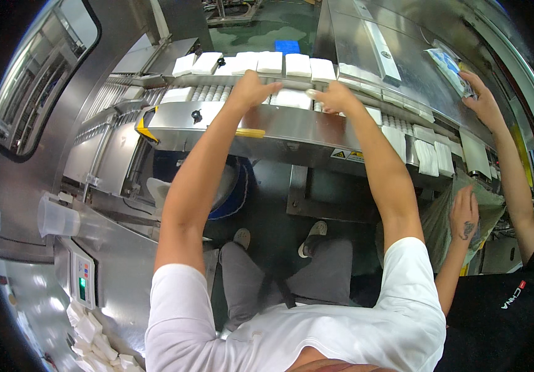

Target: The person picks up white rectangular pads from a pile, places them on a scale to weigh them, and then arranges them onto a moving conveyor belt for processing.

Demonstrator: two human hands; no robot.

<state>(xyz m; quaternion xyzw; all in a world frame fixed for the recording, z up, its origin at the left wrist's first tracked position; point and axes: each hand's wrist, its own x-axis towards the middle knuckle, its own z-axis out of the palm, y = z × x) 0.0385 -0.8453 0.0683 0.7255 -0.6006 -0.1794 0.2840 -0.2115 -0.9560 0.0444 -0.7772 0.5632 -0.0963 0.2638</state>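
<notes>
A roller conveyor [210, 93] runs across in front of me, bearing white folded tissue stacks. Along its far side several stacks stand in a row, among them one white stack [270, 62] just beyond my left hand. My left hand [255, 91] reaches over the near metal rail, its thumb stretched to the right. My right hand [337, 99] faces it, fingers apart and pointing inward. Between the two lies a blurred white tissue stack [293, 98], with a hand near each end. I cannot tell whether either hand touches it; some fingertips are hidden.
At right, a co-worker's hand [483, 99] holds a blue-and-white packet [447, 69]; their other hand [464, 211] is lower, near tissue stacks [427, 156]. A blue bin [242, 192] stands below the rail. Left are a scale [83, 279], a plastic jug [57, 217] and loose white pieces [96, 338].
</notes>
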